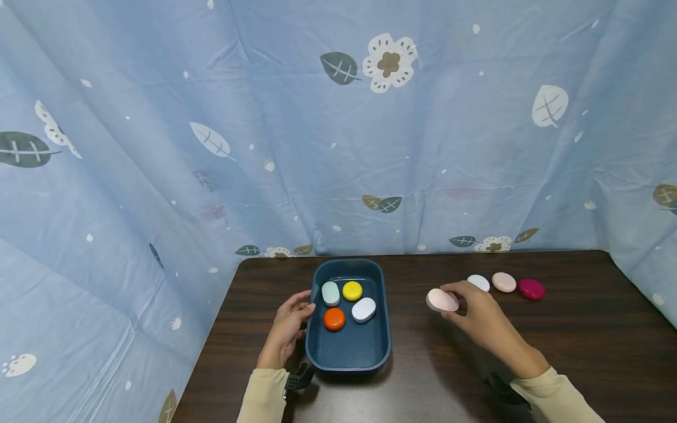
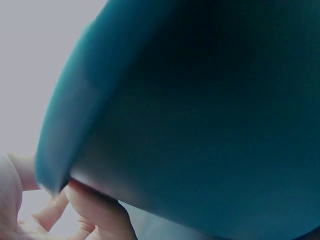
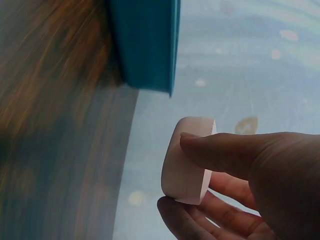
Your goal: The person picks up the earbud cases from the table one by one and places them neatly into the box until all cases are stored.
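Note:
My right hand (image 1: pixel 483 320) pinches a pale pink oval soap bar (image 1: pixel 442 300) between thumb and fingers, held up over the table right of a dark blue rectangular bin (image 1: pixel 388 329). The right wrist view shows the thumb across one side of this soap (image 3: pixel 182 172) and fingertips under its lower end. At the bin's left side, my left hand (image 1: pixel 287 332) grips the rim, thumb on top; its fingertips (image 2: pixel 97 207) show against the bin wall (image 2: pixel 210 145) in the left wrist view. Inside the bin lie soaps: pale green (image 1: pixel 331 294), yellow (image 1: pixel 352 291), white (image 1: pixel 364 310) and orange (image 1: pixel 334 319).
Beyond my right hand, a white soap (image 1: pixel 478 282), a light pink soap (image 1: pixel 503 282) and a magenta soap (image 1: pixel 531 288) lie in a row on the dark wooden table (image 1: pixel 592 335). A blue patterned curtain (image 1: pixel 338 147) hangs behind the table and along its sides.

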Motion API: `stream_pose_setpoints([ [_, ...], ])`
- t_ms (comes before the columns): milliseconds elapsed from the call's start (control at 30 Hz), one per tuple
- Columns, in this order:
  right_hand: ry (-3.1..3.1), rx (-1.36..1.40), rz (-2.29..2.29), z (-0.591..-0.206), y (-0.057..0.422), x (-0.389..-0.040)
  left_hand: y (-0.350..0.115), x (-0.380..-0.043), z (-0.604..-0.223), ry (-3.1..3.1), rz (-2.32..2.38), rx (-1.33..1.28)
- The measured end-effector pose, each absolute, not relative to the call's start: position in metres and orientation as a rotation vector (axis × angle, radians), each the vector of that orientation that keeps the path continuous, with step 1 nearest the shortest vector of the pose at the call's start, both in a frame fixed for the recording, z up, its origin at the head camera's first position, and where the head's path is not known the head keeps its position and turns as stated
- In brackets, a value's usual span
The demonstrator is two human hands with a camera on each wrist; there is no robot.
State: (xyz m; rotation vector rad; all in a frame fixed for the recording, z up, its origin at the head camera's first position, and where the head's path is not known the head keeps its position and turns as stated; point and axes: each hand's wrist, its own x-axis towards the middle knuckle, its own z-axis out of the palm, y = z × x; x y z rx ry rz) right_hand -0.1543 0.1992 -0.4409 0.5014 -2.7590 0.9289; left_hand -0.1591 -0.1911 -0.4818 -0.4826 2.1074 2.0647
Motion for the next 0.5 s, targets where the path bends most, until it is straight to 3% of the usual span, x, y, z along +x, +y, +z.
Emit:
stream_pose_setpoints([
  [500, -2.691, 0.642, 1.029, -0.432, 0.145, -0.154, -0.192, -0.162, -0.484, 2.110, 2.051, -0.487],
])
